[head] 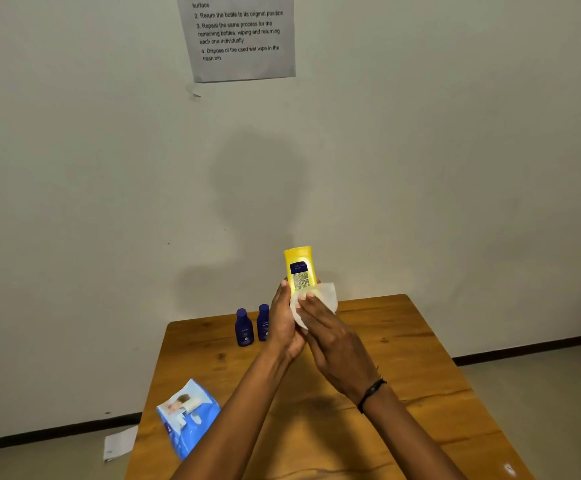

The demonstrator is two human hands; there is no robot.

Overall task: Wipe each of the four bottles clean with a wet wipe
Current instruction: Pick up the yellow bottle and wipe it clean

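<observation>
Near edge of the brown wooden table (403, 393): blue-and-white soft pack of wet wipes (188, 417), lying flat at left. Mid-air above table: left hand (283, 323) grasping the lower part of an upright yellow plastic bottle (300, 270); right hand (334, 344), fingers pressing a white wet wipe (320, 299) against that bottle. Far edge, by the wall: two upright dark blue plastic bottles (244, 328), just beside each other

Yellow bottle (299, 268) bottom buried behind the left hand (283, 323) and wipe (316, 301); second blue bottle (263, 322) half-hidden; wall notice (238, 36) cropped on top.
</observation>
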